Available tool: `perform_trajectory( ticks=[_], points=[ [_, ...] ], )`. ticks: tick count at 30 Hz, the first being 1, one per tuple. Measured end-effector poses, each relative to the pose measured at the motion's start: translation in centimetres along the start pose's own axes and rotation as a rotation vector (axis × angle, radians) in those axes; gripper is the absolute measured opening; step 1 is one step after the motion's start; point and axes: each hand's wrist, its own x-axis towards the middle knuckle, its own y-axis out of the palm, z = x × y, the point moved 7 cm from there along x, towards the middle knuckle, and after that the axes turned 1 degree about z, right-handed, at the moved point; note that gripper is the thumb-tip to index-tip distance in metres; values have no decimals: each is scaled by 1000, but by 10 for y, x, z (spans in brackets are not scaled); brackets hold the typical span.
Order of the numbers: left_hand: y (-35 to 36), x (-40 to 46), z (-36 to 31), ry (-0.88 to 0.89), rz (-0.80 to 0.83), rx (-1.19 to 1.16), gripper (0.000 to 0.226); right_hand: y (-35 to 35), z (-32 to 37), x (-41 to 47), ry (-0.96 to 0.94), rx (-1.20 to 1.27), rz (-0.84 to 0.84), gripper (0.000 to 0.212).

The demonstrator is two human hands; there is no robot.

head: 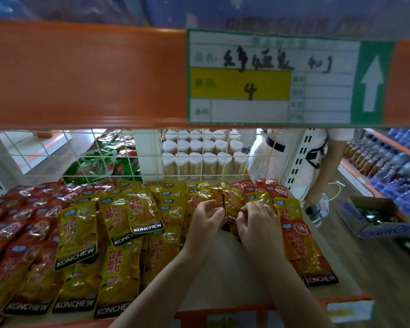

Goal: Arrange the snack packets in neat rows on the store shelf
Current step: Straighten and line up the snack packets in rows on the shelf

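A yellow packet (231, 204) is being pinched at the back of the shelf (234, 275) by both hands: the left hand (207, 215) is being curled round its left edge, the right hand (256, 220) round its lower right side, so both hands are being kept clamped on the same packet, close together.

Around the hands, more yellow packets (133, 214) are being left in loose, overlapping columns, several of them tilted. To the left, red packets (21, 223) are being kept in rough rows, also overlapping. At the right, 1 red and yellow column (298, 245) is being laid toward the shelf edge.

Between the arms, a bare strip of shelf is being left unfilled. The task is judged to be only partly done: the stock is already on the shelf and grouped by colour, but the rows are not yet being squared, and the gap is still to be filled.

Beyond the wire back (128, 157), jars (199, 157) are being displayed, and another person (317, 162) is standing in the aisle beside a cardboard box (374, 218).
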Motion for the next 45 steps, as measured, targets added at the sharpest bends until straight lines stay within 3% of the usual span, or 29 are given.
perform_trajectory(
  ticks=[2,4,6,11,17,20,23,26,31,39,45],
  points=[
    [6,4,-3,2,29,62,31,-3,1,-1,-6,18,-12,18],
    [15,8,-10,37,77,204,16,-6,2,-1,-5,71,-24,20],
    [23,10,-13,65,95,294,20,-9,4,0,-15,137,-54,25],
    [25,14,-14,117,-28,498,11,-18,0,0,0,195,-135,25],
    [11,6,-11,120,-109,460,29,-33,-5,-3,5,280,-290,33],
    [-5,-2,-18,162,-170,393,22,-39,-3,-5,-63,297,-331,29],
    [-26,-13,-26,164,-188,281,7,-34,-3,-4,-75,297,-261,17],
    [-53,-24,-35,184,-235,228,12,-32,1,-4,-116,301,-196,9],
    [-105,-41,-61,326,-369,372,17,-33,27,-3,-196,336,-91,11],
    [-191,-55,-69,285,-646,480,11,-5,83,-3,-331,390,57,14],
    [-246,-62,-62,224,-814,577,25,18,86,-14,-302,439,33,14]
  ],
)
